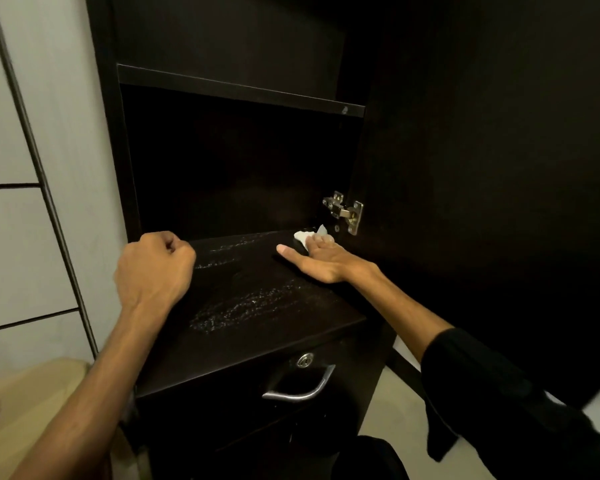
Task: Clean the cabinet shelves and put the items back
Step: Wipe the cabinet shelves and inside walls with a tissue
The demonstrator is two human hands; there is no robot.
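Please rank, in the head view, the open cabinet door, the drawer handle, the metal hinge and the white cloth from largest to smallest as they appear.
1. Open cabinet door, by far the largest.
2. Drawer handle.
3. Metal hinge.
4. White cloth, partly hidden under the right hand, so its place against the hinge is unsure.

Dim overall, the dark cabinet [229, 161] interior nearly swallowed in shadow while the pale wall [21, 133] at left catches soft light, edges bent by the wide lens, lower-left corner blurred
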